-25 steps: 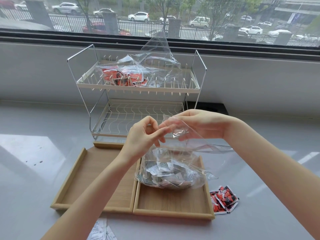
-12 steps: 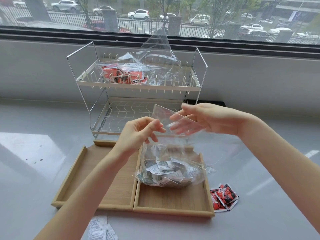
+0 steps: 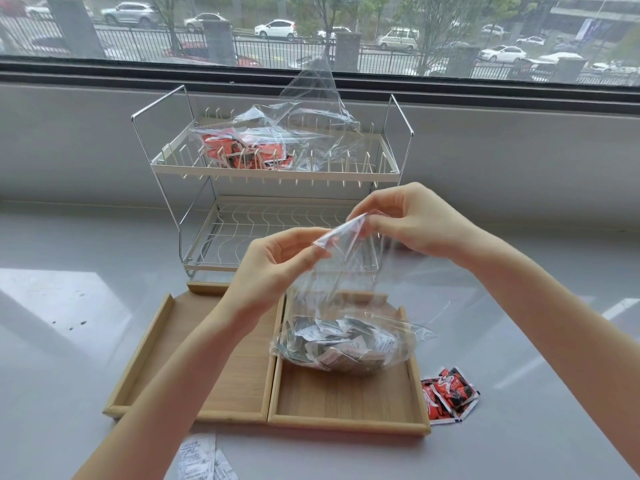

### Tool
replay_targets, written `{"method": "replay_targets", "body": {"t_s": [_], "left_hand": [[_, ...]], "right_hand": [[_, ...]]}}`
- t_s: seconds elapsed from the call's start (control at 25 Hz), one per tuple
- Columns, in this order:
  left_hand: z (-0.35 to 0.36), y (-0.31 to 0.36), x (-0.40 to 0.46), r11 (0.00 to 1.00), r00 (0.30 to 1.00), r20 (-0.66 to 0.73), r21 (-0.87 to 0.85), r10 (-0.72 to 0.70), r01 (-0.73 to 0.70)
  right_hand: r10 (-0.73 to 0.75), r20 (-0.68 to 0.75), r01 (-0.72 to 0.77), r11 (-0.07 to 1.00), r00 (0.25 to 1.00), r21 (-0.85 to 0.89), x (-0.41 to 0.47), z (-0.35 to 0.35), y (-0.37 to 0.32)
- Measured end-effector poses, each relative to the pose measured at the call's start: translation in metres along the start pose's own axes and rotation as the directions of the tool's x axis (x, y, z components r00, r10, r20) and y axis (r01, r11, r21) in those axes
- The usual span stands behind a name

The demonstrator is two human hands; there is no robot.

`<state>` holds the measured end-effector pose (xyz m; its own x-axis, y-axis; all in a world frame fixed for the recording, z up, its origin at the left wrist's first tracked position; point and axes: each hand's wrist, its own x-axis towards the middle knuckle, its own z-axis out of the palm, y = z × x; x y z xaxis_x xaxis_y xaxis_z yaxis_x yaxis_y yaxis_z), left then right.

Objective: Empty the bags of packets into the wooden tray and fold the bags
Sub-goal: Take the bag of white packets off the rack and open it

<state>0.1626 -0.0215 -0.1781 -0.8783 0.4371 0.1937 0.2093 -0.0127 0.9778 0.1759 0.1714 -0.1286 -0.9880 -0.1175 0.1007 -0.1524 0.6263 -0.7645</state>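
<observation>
Clear bag of grey and white packets (image 3: 341, 346): resting in the right compartment of the wooden tray (image 3: 346, 400), its base settled on the wood, its neck drawn upward; a second ago the mouth was low and slack between the hands, now it is raised and pulled taut into a narrow edge; judged to mean the opening is being found or parted ahead of tipping, with no packets yet released into the tray.

Left hand (image 3: 273, 268): forearm rising from the lower left, grip closed as a thumb-and-finger pinch on the left end of the bag's top edge. Right hand (image 3: 405, 220): forearm entering from the right, held higher, wrist bent down, grip pinching the right end of the same edge.

Left compartment holds no packets; loose red packets (image 3: 450, 396) lie on the worktop (image 3: 69, 341) just beside the tray's right rim; a second bag of red packets (image 3: 249, 150) sits on the upper tier of the wire rack (image 3: 166, 133) behind.
</observation>
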Motion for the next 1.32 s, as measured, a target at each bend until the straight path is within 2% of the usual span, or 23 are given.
{"method": "replay_targets", "body": {"t_s": [0.12, 0.2, 0.28, 0.32, 0.4, 0.48, 0.6, 0.8, 0.92, 1.0, 1.2, 1.32], "left_hand": [[0.007, 0.002, -0.001, 1.000, 0.997, -0.075, -0.017, 0.011, -0.012], [0.008, 0.000, 0.001, 0.996, 0.976, -0.211, -0.086, -0.053, 0.035], [0.008, -0.002, 0.003, 0.986, 0.941, -0.317, -0.148, -0.116, 0.071], [0.008, -0.001, 0.004, 0.985, 0.932, -0.342, -0.161, -0.118, 0.066], [0.011, 0.006, 0.005, 0.987, 0.936, -0.343, -0.157, -0.077, 0.023], [0.015, 0.015, 0.003, 0.990, 0.945, -0.327, -0.134, -0.015, -0.030], [0.017, 0.020, -0.001, 0.996, 0.954, -0.290, -0.023, 0.071, -0.081], [0.018, 0.015, -0.007, 0.989, 0.967, -0.233, 0.129, 0.102, -0.073], [0.026, 0.017, -0.006, 0.910, 0.942, -0.192, 0.368, 0.274, -0.190], [0.025, 0.018, -0.003, 0.845, 0.918, -0.135, 0.458, 0.373, -0.276], [0.016, 0.022, 0.004, 0.788, 0.890, -0.051, 0.491, 0.452, -0.372], [0.017, 0.022, 0.005, 0.730, 0.861, 0.010, 0.526, 0.508, -0.437]], "right_hand": [[-0.073, -0.226, 0.039, 0.988, 0.972, -0.150, 0.001, 0.012, -0.002], [-0.220, -0.443, 0.064, 0.938, 0.869, -0.340, -0.001, 0.024, 0.000], [-0.365, -0.547, 0.143, 0.903, 0.753, -0.406, -0.006, 0.037, 0.002], [-0.384, -0.534, 0.189, 0.904, 0.753, -0.384, -0.009, 0.045, 0.001], [-0.342, -0.437, 0.239, 0.931, 0.832, -0.275, -0.014, 0.060, -0.002], [-0.258, -0.385, 0.240, 0.966, 0.886, -0.094, -0.017, 0.069, -0.008], [-0.153, -0.414, 0.224, 0.966, 0.897, 0.129, -0.020, 0.068, -0.014], [-0.126, -0.394, 0.188, 0.974, 0.910, 0.124, -0.032, 0.075, -0.005], [-0.076, -0.447, 0.145, 0.982, 0.891, 0.122, -0.035, 0.082, -0.001], [-0.052, -0.454, 0.145, 0.974, 0.890, 0.172, -0.035, 0.081, 0.001], [-0.096, -0.263, 0.200, 0.892, 0.960, 0.406, -0.036, 0.063, 0.002], [-0.093, -0.211, 0.187, 0.852, 0.973, 0.488, -0.039, 0.056, 0.002]]}}
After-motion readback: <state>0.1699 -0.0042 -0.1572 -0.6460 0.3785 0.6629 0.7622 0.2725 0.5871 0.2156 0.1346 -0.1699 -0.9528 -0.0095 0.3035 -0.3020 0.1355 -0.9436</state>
